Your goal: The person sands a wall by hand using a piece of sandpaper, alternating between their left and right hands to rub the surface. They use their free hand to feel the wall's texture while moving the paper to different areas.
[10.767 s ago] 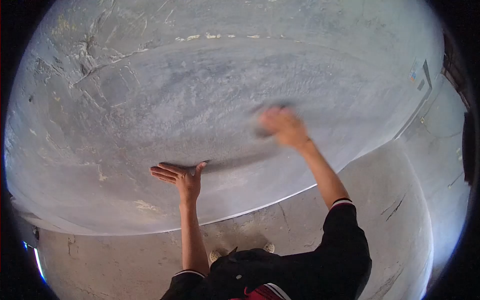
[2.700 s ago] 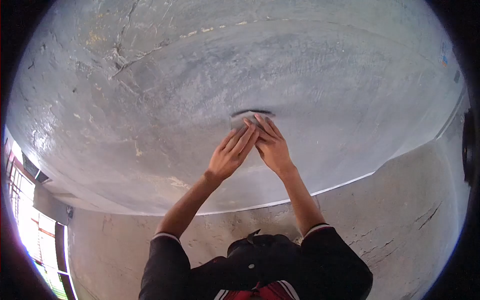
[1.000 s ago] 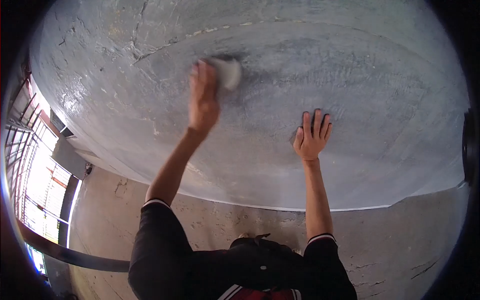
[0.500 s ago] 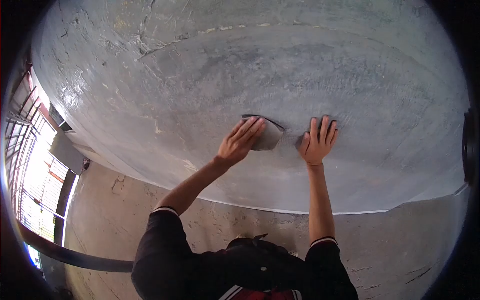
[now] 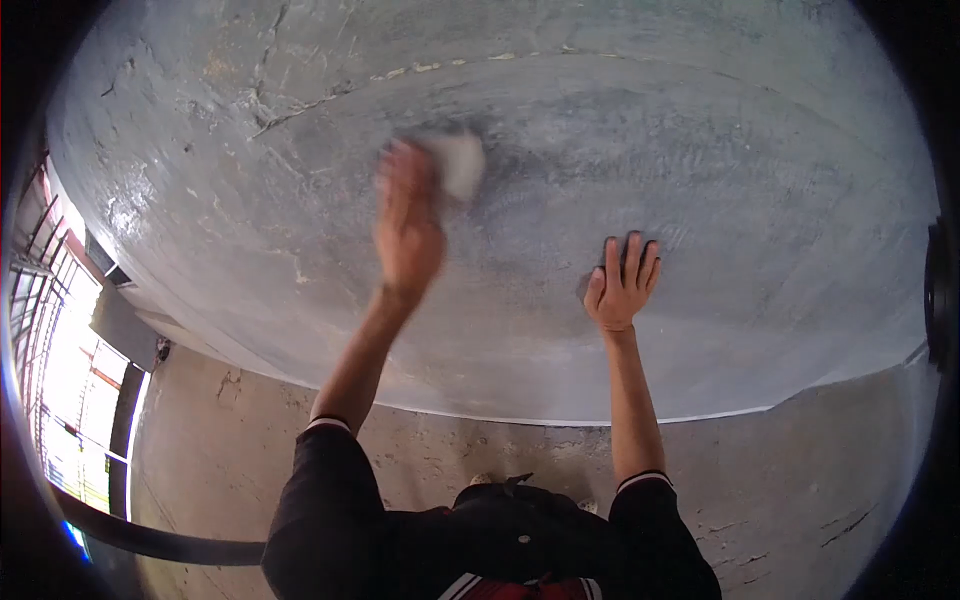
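Note:
A large grey surface (image 5: 560, 330) with scratches and a pale cracked line fills most of the head view. My left hand (image 5: 408, 215), blurred by motion, presses a light grey sheet (image 5: 461, 165) against this surface, left of centre. The sheet sticks out to the right of my fingers. Lower and to the right, my right hand (image 5: 624, 283) lies flat on the surface with its fingers spread, holding nothing.
A worn brown floor (image 5: 230, 430) runs below the surface's white edge. At the far left are a bright barred window (image 5: 85, 380) and a dark curved tube (image 5: 170, 540). A dark round object (image 5: 937, 295) stands at the right edge.
My left hand has moved up and to the left with the sheet. My right hand rests in nearly the same place, and the view has shifted slightly.

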Demonstrator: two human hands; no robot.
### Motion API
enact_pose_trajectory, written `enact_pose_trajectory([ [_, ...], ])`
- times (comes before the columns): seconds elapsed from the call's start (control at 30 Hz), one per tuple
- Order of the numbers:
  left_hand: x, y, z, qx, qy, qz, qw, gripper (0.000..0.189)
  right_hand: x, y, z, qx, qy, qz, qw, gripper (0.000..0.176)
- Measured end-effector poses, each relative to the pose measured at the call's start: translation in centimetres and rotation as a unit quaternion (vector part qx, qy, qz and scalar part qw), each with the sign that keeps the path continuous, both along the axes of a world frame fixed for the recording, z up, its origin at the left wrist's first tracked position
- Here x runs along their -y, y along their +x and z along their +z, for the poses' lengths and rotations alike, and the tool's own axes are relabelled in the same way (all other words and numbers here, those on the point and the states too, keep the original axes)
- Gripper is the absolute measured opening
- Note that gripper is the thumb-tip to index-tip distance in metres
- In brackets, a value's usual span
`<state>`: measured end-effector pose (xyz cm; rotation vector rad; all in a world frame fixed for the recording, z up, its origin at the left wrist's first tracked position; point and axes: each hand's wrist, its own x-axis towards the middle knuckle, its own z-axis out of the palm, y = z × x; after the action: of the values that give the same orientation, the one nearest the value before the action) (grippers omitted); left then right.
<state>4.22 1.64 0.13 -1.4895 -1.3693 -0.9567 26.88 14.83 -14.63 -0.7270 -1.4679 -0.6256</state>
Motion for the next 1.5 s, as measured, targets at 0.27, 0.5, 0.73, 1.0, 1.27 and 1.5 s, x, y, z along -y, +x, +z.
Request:
enact_pose_trajectory([
  [0.27, 0.5, -1.5, -8.6, -0.284, -0.188, -0.101, 0.935, 0.047, 0.3, 0.0, -0.1, -0.006, -0.013, 0.006, 1.0, 0.042],
  [0.5, -0.1, -0.3, -5.9, -0.142, -0.159, -0.076, 0.974, 0.052, -0.3, 0.3, 0.3, -0.004, -0.005, 0.023, 1.0, 0.042],
  [0.73, -1.8, -0.4, 2.8, -0.157, 0.064, 0.015, 0.985, 0.063, 0.0, 0.0, 0.0, -0.008, 0.003, 0.013, 1.0, 0.043],
  [1.0, -1.3, -0.9, -2.2, -0.051, -0.164, -0.16, 0.972, 0.058, -0.4, 0.1, 0.1, -0.007, 0.011, 0.012, 1.0, 0.044],
  [1.27, 0.3, 2.9, -9.0, -0.16, -0.206, -0.095, 0.961, 0.057, 0.1, 0.1, -0.2, -0.005, -0.007, 0.005, 1.0, 0.043],
  [1.5, -1.1, 2.1, -0.8, -0.06, -0.115, -0.012, 0.991, 0.063, 0.3, 0.1, -0.2, -0.007, -0.005, 0.009, 1.0, 0.042],
])
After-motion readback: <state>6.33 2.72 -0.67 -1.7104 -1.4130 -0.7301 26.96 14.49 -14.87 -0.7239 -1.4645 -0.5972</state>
